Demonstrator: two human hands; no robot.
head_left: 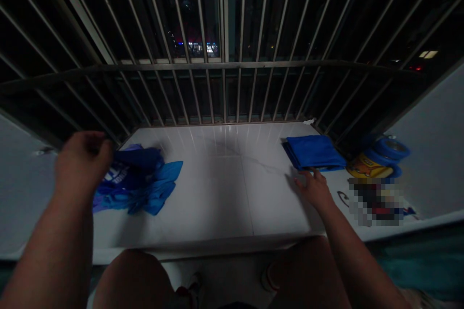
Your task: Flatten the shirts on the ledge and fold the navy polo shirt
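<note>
My left hand [81, 166] is raised at the left, its fingers curled towards the thumb; whatever they may hold is hidden. Just behind and beside it lies a loose pile of blue clothes [159, 188], with a dark blue printed garment [125, 169] on top and lighter blue and purple cloth beneath. On the right, a folded blue garment [315, 151] lies flat on the white ledge [217, 193]. My right hand [313, 186] is at its front edge, fingers apart and fingertips at or very near the cloth.
Metal bars [224, 65] stand before the dark window along the back. A blue and yellow container [379, 157] is at the right end, with a pixelated patch [377, 203] before it. My knees [132, 275] are close to the ledge's front edge.
</note>
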